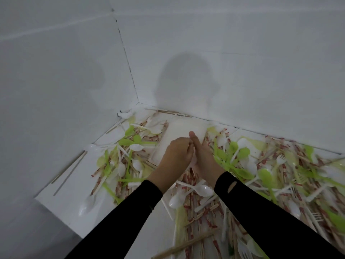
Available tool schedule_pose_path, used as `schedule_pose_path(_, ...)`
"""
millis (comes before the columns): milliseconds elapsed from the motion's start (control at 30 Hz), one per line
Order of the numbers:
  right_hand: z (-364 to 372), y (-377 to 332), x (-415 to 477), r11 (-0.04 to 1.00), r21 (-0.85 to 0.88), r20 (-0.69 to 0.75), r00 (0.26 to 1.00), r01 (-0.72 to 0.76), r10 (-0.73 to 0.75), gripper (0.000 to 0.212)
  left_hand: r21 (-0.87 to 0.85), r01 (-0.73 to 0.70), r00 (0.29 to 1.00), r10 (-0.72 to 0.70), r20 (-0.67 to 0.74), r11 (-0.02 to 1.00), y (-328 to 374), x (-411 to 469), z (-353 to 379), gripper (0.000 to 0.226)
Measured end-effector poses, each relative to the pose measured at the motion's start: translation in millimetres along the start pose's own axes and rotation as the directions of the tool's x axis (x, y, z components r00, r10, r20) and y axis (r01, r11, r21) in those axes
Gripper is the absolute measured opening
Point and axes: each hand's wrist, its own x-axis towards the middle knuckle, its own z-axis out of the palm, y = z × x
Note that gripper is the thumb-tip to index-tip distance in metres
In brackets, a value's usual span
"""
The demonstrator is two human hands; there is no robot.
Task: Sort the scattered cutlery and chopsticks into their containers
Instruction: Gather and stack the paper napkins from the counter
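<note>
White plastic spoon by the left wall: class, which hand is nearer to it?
Left. The left hand lies right of the white plastic spoon; the right hand is farther right, beside the left hand.

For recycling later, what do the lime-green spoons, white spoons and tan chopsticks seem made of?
Lime-green spoon: probably plastic, smooth, slightly translucent. White spoon: likely plastic, glossy highlights in its bowl. Tan chopsticks: seemingly wood or bamboo, matte brown.

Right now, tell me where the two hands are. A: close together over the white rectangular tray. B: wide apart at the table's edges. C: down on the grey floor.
A: the left hand and right hand are close together above the white rectangular tray.
</note>
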Motion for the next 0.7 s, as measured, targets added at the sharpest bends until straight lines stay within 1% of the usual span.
schedule_pose_path(33,-3,-3,1,1.000,0.026,0.002,1.000,-0.015,0.015,0.128,-0.147,0.068,0.997,-0.062,0.044,0.987,0,3,-1,0.021)
schedule_pose_path(67,-6,-7,2,0.998,0.055,-0.007,1.000,-0.012,0.013,0.116,-0.306,0.139,0.990,-0.127,0.058,0.942,-3,8,-3,0.018)
schedule_pose_path(100,-10,-9,5,0.998,0.070,-0.030,1.000,0.005,-0.003,0.096,-0.421,0.193,0.980,-0.193,0.042,0.886,-9,14,-6,0.015)
schedule_pose_path(133,-16,-11,10,0.996,0.087,-0.052,0.998,0.022,-0.018,0.082,-0.465,0.214,0.970,-0.242,0.000,0.859,-20,22,-9,0.013)
schedule_pose_path(167,-21,-12,12,0.996,0.076,-0.069,0.997,0.038,-0.033,0.070,-0.435,0.208,0.963,-0.260,-0.065,0.876,-34,31,-11,0.014)
schedule_pose_path(200,-25,-15,16,0.997,0.057,-0.081,0.996,0.048,-0.043,0.062,-0.378,0.210,0.957,-0.268,-0.109,0.902,-50,40,-13,0.016)
schedule_pose_path(233,-28,-17,19,0.997,0.048,-0.079,0.996,0.053,-0.049,0.060,-0.320,0.228,0.952,-0.280,-0.125,0.919,-67,47,-14,0.018)
schedule_pose_path(300,-33,-21,29,0.999,0.028,-0.092,0.995,0.039,-0.036,0.059,-0.254,0.307,0.934,-0.341,-0.103,0.917,-104,61,-12,0.020)
schedule_pose_path(367,-34,-25,38,0.999,0.002,-0.100,0.994,0.046,-0.045,0.053,-0.184,0.400,0.907,-0.417,-0.066,0.898,-140,75,-8,0.022)
schedule_pose_path(433,-36,-26,50,0.998,-0.035,-0.091,0.994,0.050,-0.053,0.052,-0.097,0.456,0.885,-0.463,-0.053,0.884,-172,91,-5,0.021)
schedule_pose_path(533,-37,-27,64,0.997,-0.071,-0.075,0.996,0.043,-0.048,0.049,0.154,0.516,0.856,-0.510,-0.079,0.842,-213,115,-5,0.028)
schedule_pose_path(567,-39,-27,73,0.997,-0.069,-0.074,0.996,0.043,-0.048,0.051,0.261,0.508,0.859,-0.504,-0.087,0.821,-225,124,-4,0.029)
schedule_pose_path(633,-41,-27,85,0.998,-0.049,-0.082,0.996,0.041,-0.045,0.054,0.466,0.434,0.890,-0.449,-0.085,0.771,-244,139,-3,0.027)
schedule_pose_path(700,-42,-29,93,0.999,-0.022,-0.067,0.997,0.032,-0.033,0.053,0.597,0.333,0.920,-0.390,-0.037,0.730,-258,150,-4,0.025)
